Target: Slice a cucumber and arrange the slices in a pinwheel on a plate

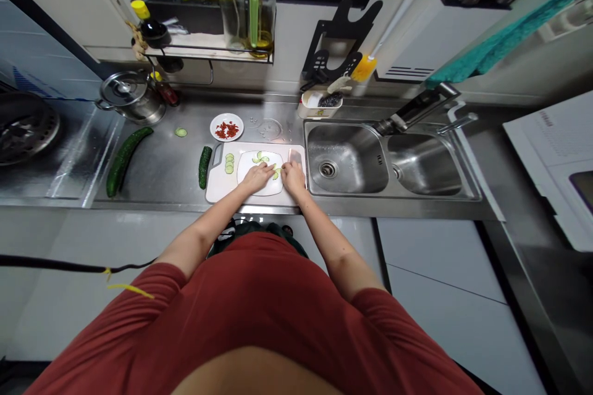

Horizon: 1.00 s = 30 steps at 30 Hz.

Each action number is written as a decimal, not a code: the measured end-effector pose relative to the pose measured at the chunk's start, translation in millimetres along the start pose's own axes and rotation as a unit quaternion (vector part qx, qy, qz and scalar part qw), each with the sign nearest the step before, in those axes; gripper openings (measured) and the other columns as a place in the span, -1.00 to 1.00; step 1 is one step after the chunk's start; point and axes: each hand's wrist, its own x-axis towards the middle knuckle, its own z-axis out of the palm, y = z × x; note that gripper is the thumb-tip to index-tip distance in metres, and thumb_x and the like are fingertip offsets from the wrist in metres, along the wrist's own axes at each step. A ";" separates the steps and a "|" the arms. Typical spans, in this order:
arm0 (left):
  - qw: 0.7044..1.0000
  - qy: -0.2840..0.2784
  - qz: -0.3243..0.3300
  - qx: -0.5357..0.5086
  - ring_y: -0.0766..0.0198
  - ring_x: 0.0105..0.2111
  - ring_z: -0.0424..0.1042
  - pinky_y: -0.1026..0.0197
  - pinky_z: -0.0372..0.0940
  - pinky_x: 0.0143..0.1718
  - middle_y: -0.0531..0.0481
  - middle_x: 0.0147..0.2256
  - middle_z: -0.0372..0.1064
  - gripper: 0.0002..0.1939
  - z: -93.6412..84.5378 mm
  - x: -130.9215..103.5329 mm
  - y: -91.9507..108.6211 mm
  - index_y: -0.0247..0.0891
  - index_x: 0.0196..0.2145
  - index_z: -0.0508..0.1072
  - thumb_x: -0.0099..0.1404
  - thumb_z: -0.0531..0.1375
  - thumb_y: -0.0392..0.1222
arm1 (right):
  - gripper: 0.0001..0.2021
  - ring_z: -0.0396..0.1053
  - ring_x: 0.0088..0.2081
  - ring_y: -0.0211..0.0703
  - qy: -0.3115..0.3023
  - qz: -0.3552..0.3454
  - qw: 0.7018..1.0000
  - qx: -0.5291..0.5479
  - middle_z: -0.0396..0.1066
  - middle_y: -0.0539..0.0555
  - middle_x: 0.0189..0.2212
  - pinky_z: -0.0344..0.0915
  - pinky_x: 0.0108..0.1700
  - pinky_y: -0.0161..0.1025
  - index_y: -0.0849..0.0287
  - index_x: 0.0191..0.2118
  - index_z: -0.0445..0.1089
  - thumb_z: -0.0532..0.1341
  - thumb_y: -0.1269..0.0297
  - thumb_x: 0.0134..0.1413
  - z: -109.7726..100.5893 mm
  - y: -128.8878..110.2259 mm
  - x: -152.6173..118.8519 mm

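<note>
A white plate (pixel 250 184) lies on the pale cutting board (pixel 217 188), with thin cucumber slices (pixel 260 158) spread on it. My left hand (pixel 259 177) rests over the plate's middle, fingers close together at a slice near its right side. At the plate's right edge, my right hand (pixel 293 178) has its fingers curled together beside that same slice; what they hold is too small to tell. A knife blade (pixel 294 155) shows just beyond my right hand. More slices (pixel 229 163) sit in a short row on the board's left part.
Left of the board lie a cut cucumber (pixel 204 167), a cucumber end (pixel 180 132) and a whole cucumber (pixel 126 160). A plate of chopped red pepper (pixel 227 128) stands behind. The sink (pixel 347 160) adjoins the board; a pot (pixel 131 97) stands back left.
</note>
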 end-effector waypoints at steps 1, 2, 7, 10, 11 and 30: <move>1.000 0.000 0.000 0.001 0.08 0.06 0.22 0.07 0.30 -0.09 -0.10 0.16 0.27 -0.61 -0.2 0.2 0.1 -0.18 0.05 0.42 0.37 -0.04 -0.33 | -0.68 0.13 0.05 0.05 0.003 0.008 1.000 -0.001 0.24 0.22 0.02 0.18 -0.04 -0.17 0.14 0.04 0.35 -0.03 0.25 0.31 0.5 -0.3 0.9; 1.000 0.001 -0.001 -0.001 0.08 0.06 0.22 0.07 0.30 -0.10 -0.10 0.16 0.27 -0.61 -0.5 0.4 0.4 -0.18 0.04 0.43 0.37 -0.04 -0.33 | -0.69 0.13 0.05 0.05 0.004 0.013 1.000 -0.002 0.24 0.22 0.01 0.19 -0.05 -0.17 0.15 0.02 0.35 -0.03 0.25 0.31 1.0 -0.5 1.8; 1.000 -0.003 -0.015 -0.012 0.10 0.05 0.24 0.07 0.32 -0.09 -0.12 0.16 0.27 -0.62 -1.9 0.4 2.9 -0.18 0.03 0.44 0.35 -0.02 -0.35 | -0.72 0.15 0.03 0.06 0.002 0.016 1.000 -0.006 0.26 0.24 0.00 0.19 -0.06 -0.16 0.16 -0.03 0.35 -0.04 0.25 0.31 1.8 -0.5 4.2; 1.000 0.001 -0.018 -0.012 0.11 0.05 0.25 0.07 0.31 -0.08 -0.12 0.17 0.27 -0.63 -0.5 0.1 3.1 -0.18 0.02 0.45 0.35 -0.01 -0.35 | -0.73 0.16 0.04 0.06 0.003 0.019 1.000 -0.002 0.27 0.23 0.00 0.19 -0.05 -0.15 0.15 -0.05 0.35 -0.03 0.26 0.30 1.5 -1.1 4.5; 1.000 0.002 -0.017 -0.011 0.12 0.04 0.25 0.08 0.31 -0.08 -0.12 0.17 0.26 -0.63 0.3 0.1 2.8 -0.18 0.02 0.45 0.35 -0.01 -0.34 | -0.73 0.15 0.04 0.06 0.003 0.021 1.000 -0.002 0.27 0.23 0.00 0.19 -0.05 -0.15 0.14 -0.05 0.35 -0.03 0.25 0.30 1.3 -1.5 4.6; 0.999 0.005 -0.033 0.027 0.07 0.00 0.21 0.12 0.25 -0.14 -0.20 -0.08 0.31 -0.62 1.9 -3.6 7.5 -0.21 0.03 0.42 0.39 -0.07 -0.32 | -0.70 0.12 0.05 0.06 -0.004 0.004 1.000 -0.013 0.23 0.23 0.04 0.16 -0.04 -0.15 0.13 0.02 0.34 -0.04 0.25 0.31 3.9 -5.8 5.4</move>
